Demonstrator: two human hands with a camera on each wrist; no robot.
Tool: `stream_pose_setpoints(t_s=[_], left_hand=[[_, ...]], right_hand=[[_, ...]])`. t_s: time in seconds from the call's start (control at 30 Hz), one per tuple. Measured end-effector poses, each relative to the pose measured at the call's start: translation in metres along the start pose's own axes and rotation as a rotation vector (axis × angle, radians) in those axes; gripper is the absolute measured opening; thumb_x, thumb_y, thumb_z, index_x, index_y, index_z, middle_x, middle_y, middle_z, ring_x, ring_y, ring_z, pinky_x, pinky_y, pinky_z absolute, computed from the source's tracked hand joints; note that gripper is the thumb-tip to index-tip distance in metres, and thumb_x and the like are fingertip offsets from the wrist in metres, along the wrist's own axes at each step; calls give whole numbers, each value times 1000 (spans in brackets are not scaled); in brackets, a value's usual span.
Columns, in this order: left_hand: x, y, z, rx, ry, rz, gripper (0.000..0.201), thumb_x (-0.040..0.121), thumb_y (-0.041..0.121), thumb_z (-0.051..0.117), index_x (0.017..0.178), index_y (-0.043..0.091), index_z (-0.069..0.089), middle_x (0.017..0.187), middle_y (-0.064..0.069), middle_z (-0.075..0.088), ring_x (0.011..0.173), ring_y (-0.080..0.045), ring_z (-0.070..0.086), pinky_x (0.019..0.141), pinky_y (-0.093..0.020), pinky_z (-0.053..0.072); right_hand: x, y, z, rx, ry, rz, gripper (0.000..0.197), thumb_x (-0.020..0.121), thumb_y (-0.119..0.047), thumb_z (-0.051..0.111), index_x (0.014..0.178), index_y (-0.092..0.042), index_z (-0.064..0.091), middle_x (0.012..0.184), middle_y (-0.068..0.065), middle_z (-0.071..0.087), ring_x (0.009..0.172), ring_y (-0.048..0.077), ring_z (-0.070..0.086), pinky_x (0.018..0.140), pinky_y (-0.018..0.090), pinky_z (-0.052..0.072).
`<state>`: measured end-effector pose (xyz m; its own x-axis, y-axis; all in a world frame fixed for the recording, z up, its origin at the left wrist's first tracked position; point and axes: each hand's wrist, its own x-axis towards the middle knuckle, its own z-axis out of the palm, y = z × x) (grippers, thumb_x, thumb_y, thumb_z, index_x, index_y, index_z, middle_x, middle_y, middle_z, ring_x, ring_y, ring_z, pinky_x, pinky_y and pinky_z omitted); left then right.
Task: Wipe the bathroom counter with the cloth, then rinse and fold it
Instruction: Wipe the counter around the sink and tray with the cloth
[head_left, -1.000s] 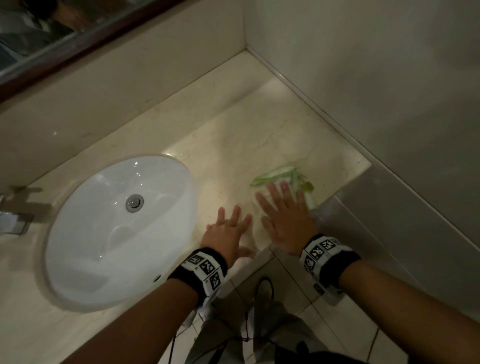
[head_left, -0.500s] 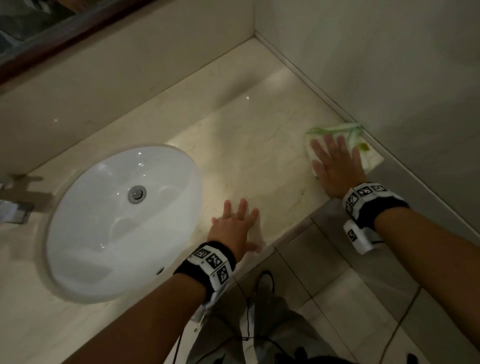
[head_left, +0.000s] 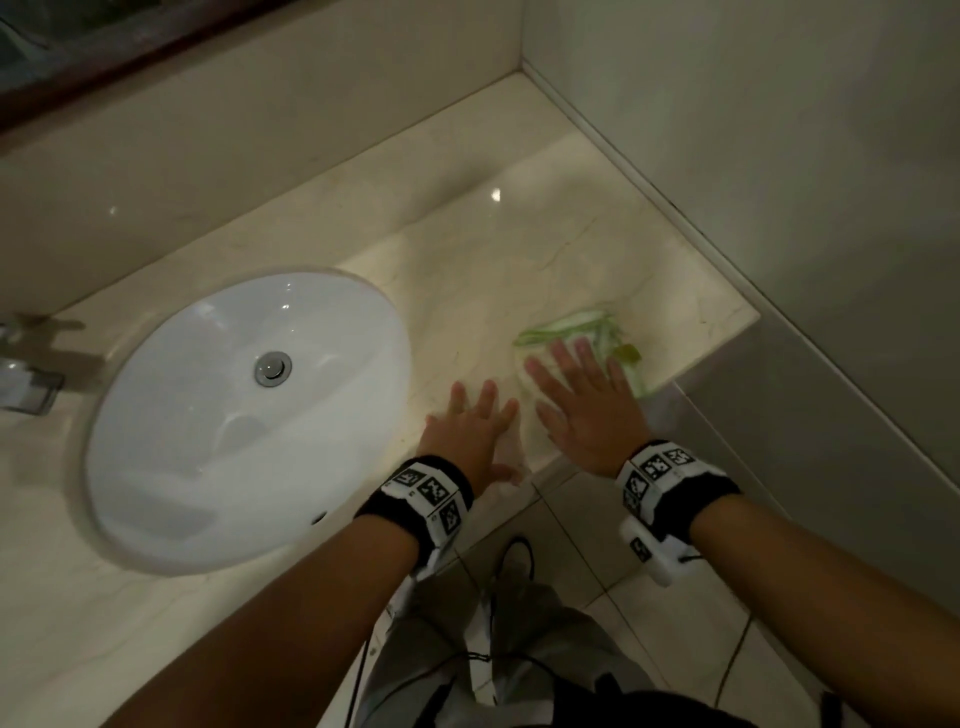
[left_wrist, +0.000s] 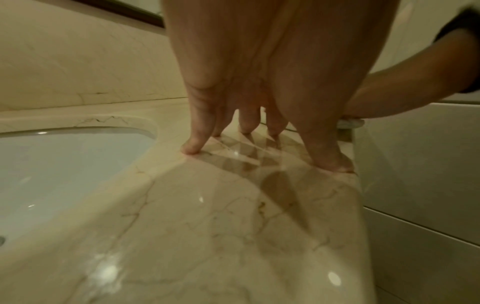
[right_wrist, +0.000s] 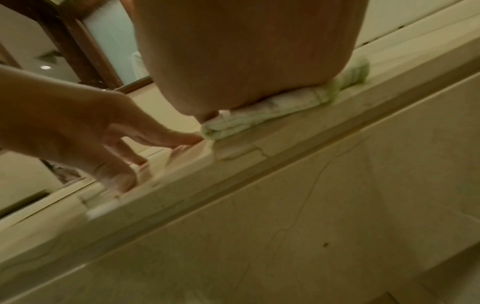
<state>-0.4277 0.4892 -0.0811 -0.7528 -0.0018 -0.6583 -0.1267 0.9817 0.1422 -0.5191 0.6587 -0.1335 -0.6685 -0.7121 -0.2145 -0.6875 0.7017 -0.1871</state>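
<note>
A white cloth with green stripes (head_left: 582, 327) lies folded on the beige marble counter (head_left: 519, 249) near its front edge. My right hand (head_left: 582, 395) presses flat on it with straight, spread fingers; the right wrist view shows the palm on the cloth (right_wrist: 272, 109). My left hand (head_left: 470, 431) rests on the bare counter just left of it, between cloth and sink, with spread fingers (left_wrist: 192, 144) touching the marble. It holds nothing.
A white oval sink (head_left: 234, 415) with a metal drain (head_left: 272, 368) is set into the counter at left. A metal tap (head_left: 26, 384) stands at the far left. Walls close off the back and right; a mirror frame (head_left: 104, 57) runs above. Tiled floor lies below.
My right hand has slid the cloth from the right end by the wall back left along the front edge, to beside the left hand. The left hand has stayed in place.
</note>
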Motion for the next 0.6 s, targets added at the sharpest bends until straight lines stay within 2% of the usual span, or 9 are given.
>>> stream_pose_setpoints(t_s=[0.13, 0.2, 0.27, 0.33, 0.47, 0.53, 0.6], left_hand=[[-6, -6, -1, -67, 20, 20, 86, 86, 57, 59, 153, 32, 11, 162, 2, -6, 148, -33, -4, 114, -57, 24], [-15, -12, 0, -116, 35, 41, 74, 90, 51, 57, 152, 31, 22, 162, 4, 2, 149, -27, 0, 117, -51, 21], [-29, -21, 8, -136, 60, 55, 65, 93, 48, 54, 150, 30, 28, 162, 5, 9, 149, -23, 5, 118, -44, 21], [-47, -34, 22, -182, 102, 29, 65, 94, 48, 52, 151, 31, 25, 162, 6, 10, 148, -19, 8, 119, -40, 19], [-81, -62, 42, -274, 228, -133, 70, 93, 53, 51, 152, 33, 19, 161, 8, 8, 148, -17, 9, 117, -37, 21], [-89, -72, 46, -274, 207, -213, 76, 91, 56, 52, 153, 33, 13, 162, 9, 6, 148, -18, 9, 116, -37, 23], [-91, -75, 45, -281, 143, -256, 78, 90, 58, 52, 153, 34, 12, 161, 9, 9, 145, -21, 20, 113, -39, 29]], right_hand=[[16, 20, -7, -2, -15, 76, 65, 91, -58, 7, 153, -39, 7, 163, -1, 2, 150, 27, -2, 118, 53, 4], [27, 32, -16, 8, 7, 127, 68, 88, -60, 3, 153, -38, 7, 163, -2, -1, 150, 27, -2, 118, 54, 7], [33, 37, -21, 1, -14, 169, 67, 89, -59, 3, 152, -40, 3, 163, -4, -6, 150, 26, -5, 118, 53, 4], [34, 34, -20, 2, -40, 207, 61, 93, -57, 8, 152, -42, 0, 162, -5, -10, 149, 24, -9, 118, 51, -1], [34, 22, -21, -11, -81, 247, 56, 100, -50, 17, 152, -41, -2, 162, -4, -11, 149, 24, -11, 118, 52, -3], [33, 13, -23, -18, -109, 276, 56, 100, -48, 18, 152, -40, -2, 162, -3, -12, 148, 25, -13, 118, 53, -3], [29, -3, -20, -18, -111, 249, 57, 100, -48, 17, 153, -38, -2, 162, -2, -12, 148, 28, -13, 118, 55, -2]])
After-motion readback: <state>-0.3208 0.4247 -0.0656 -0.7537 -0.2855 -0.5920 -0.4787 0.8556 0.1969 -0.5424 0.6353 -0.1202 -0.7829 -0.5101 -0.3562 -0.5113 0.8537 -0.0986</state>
